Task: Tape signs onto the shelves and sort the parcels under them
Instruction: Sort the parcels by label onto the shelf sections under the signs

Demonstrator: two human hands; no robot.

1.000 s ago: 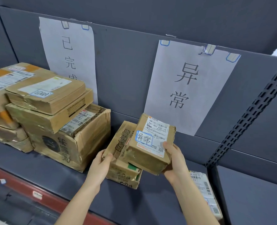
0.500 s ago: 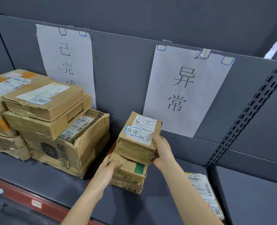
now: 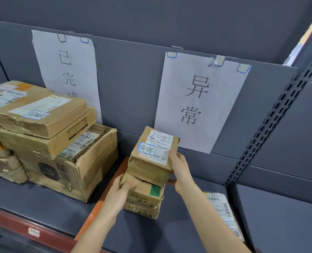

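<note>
On the grey shelf (image 3: 42, 196) a pile of boxes (image 3: 47, 136) stands at the far left, five that can be counted, the leftmost cut off by the frame edge. Behind the pile hangs the left sign (image 3: 67, 70), held by two bits of tape, its lowest character hidden by the top box. The left hand (image 3: 119, 192) grips the near left corner of the lower box (image 3: 144, 196), thumb on top and fingers curled round the side. Whether this is one box or two stacked cannot be told. On it sits the small box (image 3: 151, 159), tilted, with a hand-written blue-edged label. The right hand (image 3: 180, 168) holds it by its right side, thumb pressed on the label, the other fingers hidden beneath. Both boxes stand just below the right sign (image 3: 201, 101), which is fixed with three bits of tape. A flat parcel (image 3: 222, 210) lies further right, partly covered by the right forearm, next to the slotted post (image 3: 279, 114). There are two signs in all.
</note>
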